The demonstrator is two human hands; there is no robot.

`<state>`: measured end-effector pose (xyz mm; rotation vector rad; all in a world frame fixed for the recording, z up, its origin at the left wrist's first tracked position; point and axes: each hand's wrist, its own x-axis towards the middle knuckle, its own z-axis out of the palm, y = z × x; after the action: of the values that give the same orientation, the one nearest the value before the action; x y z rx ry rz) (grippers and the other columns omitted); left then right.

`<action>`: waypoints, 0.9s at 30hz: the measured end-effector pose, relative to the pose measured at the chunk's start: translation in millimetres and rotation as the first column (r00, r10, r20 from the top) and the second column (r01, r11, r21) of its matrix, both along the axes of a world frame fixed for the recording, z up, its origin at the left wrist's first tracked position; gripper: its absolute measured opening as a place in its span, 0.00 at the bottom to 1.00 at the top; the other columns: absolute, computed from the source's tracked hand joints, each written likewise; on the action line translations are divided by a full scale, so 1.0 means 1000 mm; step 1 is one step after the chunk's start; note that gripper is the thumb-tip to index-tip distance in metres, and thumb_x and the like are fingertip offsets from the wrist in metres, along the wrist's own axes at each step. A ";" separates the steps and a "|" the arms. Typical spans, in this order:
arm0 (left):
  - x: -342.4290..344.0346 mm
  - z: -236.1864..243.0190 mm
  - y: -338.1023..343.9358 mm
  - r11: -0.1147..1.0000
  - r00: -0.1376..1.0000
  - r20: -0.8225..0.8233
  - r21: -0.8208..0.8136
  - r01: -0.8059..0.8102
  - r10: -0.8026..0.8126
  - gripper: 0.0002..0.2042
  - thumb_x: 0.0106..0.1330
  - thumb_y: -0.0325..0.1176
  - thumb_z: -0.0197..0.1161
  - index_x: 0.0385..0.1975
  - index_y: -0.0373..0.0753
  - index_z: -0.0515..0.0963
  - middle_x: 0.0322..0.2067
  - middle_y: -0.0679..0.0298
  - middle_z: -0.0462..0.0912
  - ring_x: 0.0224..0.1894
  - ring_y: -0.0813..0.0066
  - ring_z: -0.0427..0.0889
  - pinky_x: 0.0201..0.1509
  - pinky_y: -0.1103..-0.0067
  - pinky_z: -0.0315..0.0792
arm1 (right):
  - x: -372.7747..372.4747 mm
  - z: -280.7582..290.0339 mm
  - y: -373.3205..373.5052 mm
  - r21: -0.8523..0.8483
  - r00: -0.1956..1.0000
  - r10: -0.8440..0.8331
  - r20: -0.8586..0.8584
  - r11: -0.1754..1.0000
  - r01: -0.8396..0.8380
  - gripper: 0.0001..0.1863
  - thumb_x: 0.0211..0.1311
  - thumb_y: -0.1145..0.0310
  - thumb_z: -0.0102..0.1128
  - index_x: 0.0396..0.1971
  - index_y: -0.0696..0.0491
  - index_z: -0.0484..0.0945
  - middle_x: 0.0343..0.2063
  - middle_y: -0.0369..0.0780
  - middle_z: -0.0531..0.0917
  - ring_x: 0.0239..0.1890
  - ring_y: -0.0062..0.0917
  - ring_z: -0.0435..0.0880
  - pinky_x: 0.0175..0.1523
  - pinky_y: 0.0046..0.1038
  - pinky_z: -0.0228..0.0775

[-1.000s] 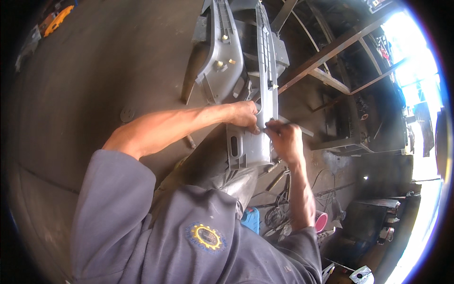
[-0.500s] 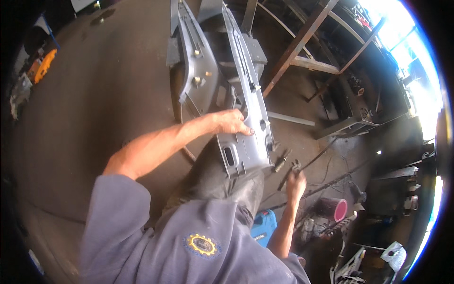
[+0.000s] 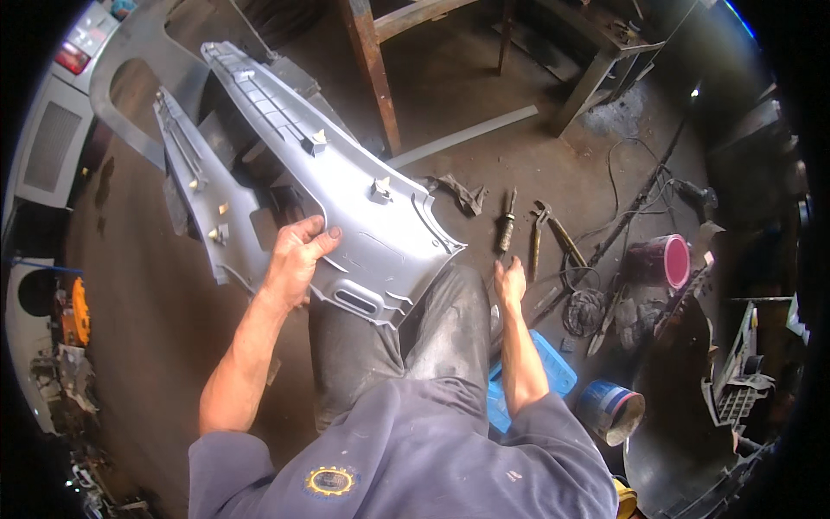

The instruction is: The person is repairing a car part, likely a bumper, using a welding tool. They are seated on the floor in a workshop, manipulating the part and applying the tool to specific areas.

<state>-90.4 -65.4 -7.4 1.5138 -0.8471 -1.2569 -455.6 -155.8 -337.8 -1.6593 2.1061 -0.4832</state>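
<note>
A silver-grey moulded plastic car trim panel (image 3: 380, 229) lies across my knees, with clips on ribbed posts and an oblong slot near its lower end. My left hand (image 3: 294, 259) grips its left edge, thumb on top and fingers mostly out of sight below. On the floor to the right lies a slim tool (image 3: 506, 232) with a thin metal tip, much like a soldering iron. My right hand (image 3: 511, 284) is at the tool's near end, its fingers curled in. Pincers (image 3: 538, 238) with long handles lie just right of it.
A second grey panel (image 3: 194, 186) stands left of the first. Metal frame legs (image 3: 373, 69) rise beyond. Cords (image 3: 618, 203), a pink-lined tub (image 3: 664, 261), a blue plastic case (image 3: 553, 368) and a blue-and-white can (image 3: 612, 411) are at my right.
My view has swung right. The right hand has left the pincers and come to the slim tool's near end. My left hand still holds the panel, which now points up and left.
</note>
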 end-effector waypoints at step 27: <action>-0.026 -0.027 -0.068 0.976 0.989 0.137 -0.199 0.083 -0.057 0.18 0.67 0.40 0.63 0.19 0.34 0.77 0.15 0.76 0.67 0.21 0.87 0.60 0.24 0.81 0.56 | 0.101 0.296 0.144 -0.199 0.411 0.102 0.906 0.959 0.200 0.24 0.62 0.72 0.60 0.57 0.57 0.67 0.36 0.36 0.79 0.34 0.16 0.76 0.38 0.17 0.68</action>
<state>-116.1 -133.3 -34.9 1.4221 -1.0900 -1.0932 -354.8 -12.0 -41.3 -0.9850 1.2315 -1.4021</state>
